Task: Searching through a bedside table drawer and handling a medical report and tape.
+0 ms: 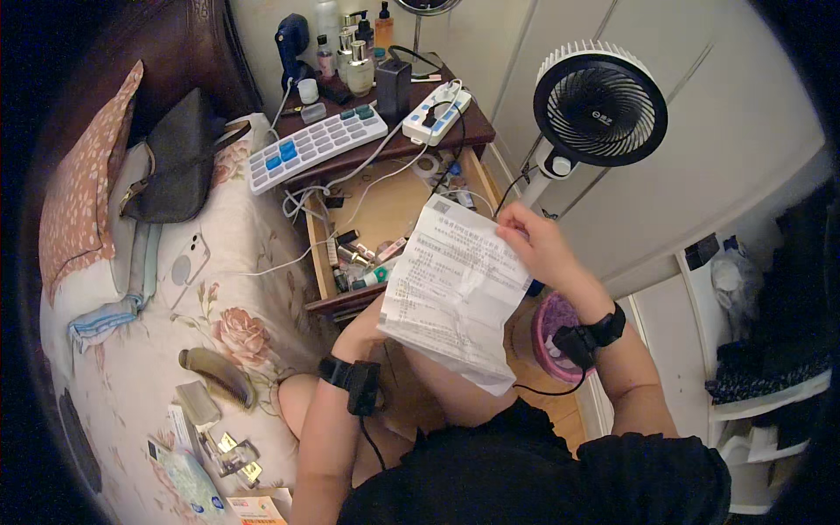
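Observation:
A creased paper leaflet (459,289) with dense print hangs above my lap, over the front of an open wooden drawer (377,190). My right hand (530,239) pinches its upper right edge between thumb and fingers. Most of my left hand (369,325) is behind the leaflet's lower left edge, so its fingers and grip are hidden. Inside the drawer lie cosmetic tubes (377,275), a tape roll (426,164) and other small items. On the nightstand top (482,128) above it rests a long white pill organizer (318,147) with grey, blue and dark green lids.
A power strip (436,113) with trailing white cables, pump bottles (359,69) and a blue hair dryer (291,49) crowd the nightstand. At right stand a fan (600,108) and a pink bin (548,341). The bed holds a phone (190,262), a comb (220,377) and small boxes (256,508).

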A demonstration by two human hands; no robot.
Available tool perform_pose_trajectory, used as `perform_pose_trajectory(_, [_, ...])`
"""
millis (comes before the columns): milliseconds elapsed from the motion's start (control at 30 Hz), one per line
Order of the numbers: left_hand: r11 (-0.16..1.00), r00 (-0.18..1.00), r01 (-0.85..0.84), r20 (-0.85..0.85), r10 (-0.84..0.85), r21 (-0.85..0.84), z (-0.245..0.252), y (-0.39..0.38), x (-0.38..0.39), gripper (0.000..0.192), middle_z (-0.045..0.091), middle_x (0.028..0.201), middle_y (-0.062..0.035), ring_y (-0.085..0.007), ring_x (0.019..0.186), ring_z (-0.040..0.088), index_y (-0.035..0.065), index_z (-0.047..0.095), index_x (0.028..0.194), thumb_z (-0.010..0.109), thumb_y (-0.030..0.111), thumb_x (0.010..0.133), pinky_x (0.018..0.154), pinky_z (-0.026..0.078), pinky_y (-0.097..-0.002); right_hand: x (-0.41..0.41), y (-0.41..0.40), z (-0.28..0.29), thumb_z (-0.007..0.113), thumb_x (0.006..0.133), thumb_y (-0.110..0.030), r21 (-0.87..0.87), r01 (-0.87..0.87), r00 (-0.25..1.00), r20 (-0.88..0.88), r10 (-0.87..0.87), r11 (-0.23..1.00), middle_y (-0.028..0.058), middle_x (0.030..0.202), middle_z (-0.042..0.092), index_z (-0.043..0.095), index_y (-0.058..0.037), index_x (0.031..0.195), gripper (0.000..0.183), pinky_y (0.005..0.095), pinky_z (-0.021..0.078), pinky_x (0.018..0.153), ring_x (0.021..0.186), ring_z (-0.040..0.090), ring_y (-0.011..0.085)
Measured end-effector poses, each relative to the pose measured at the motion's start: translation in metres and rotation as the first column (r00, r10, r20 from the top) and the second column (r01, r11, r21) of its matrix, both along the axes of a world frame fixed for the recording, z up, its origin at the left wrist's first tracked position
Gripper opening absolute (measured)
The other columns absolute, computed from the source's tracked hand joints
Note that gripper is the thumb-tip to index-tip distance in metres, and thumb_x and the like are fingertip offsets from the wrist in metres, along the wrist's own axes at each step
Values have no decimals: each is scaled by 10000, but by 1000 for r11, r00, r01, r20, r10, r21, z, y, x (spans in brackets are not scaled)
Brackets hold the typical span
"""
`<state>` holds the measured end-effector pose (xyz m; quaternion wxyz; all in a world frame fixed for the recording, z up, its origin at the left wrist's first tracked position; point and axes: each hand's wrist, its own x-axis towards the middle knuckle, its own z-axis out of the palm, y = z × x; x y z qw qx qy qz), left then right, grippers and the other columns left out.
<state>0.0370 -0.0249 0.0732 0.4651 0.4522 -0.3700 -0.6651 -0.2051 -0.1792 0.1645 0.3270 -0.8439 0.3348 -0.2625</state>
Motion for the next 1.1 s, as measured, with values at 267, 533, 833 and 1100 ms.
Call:
perform_pose_trajectory(267, [997,984,64,-169,-56,40,3,7,6,627,506,1364,-90,-156,1206,469,-49,412,1388,705,119,860,1027,397,-314,6,8,2,614,909,-121,25,-2,1000,-5,2,1000,143,828,644,555,-37,978,123,337,495,709,768,639,266])
perform_pose_trajectory(533, [861,952,-181,135,274,-475,12,-20,-2,560,586,1267,-109,-185,1126,569,19,426,1404,649,117,900,938,478,-303,0,-1,3,613,910,-139,-41,-4,999,-39,3,999,146,829,645,556,-43,975,130,348,502,691,769,653,290])
perform_pose_trajectory(833, [987,986,-159,-52,160,30,12,-19,-3,413,655,1130,-74,-120,910,651,18,563,1273,511,327,1005,758,533,-259,-4,-8,3,619,907,-115,-43,-9,994,-108,5,999,137,817,647,561,-38,968,114,335,503,699,760,648,261])
perform_pose_trajectory(1100, [990,990,-135,-23,137,46,16,-21,-4,362,684,1043,-49,-115,870,657,-5,598,1183,532,300,999,784,531,-267,-2,-15,-10,645,896,-100,123,24,999,40,-29,992,67,818,657,603,-24,971,115,282,500,713,765,623,134])
